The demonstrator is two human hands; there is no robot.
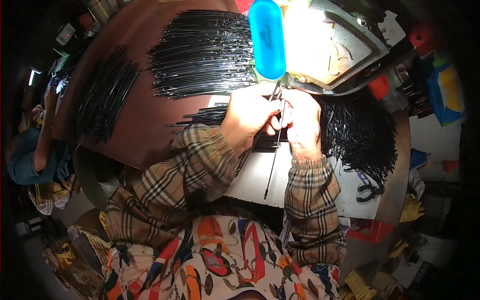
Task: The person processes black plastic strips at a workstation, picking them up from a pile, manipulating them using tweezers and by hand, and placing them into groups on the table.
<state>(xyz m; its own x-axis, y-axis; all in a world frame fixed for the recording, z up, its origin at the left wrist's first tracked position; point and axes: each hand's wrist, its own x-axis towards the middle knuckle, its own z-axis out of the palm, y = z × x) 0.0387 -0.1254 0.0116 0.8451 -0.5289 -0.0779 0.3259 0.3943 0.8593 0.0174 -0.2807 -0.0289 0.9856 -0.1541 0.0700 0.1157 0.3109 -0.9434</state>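
My left hand is closed around thin black strands, whose dark lengths run down past its wrist. My right hand sits close beside it, fingers pinched on one thin black strand that hangs down to a small dark end piece. Both sets of fingertips meet just below the blue cover of a machine, and the exact hold there is partly hidden. Just left of the cover lies a large bundle of black strands, with a smaller bunch by my left wrist.
A metal machine plate stands brightly lit at upper right. Another strand pile lies on the brown table surface; a tangled heap is at right. Black-handled pliers lie near the front right. Another person sits at far left.
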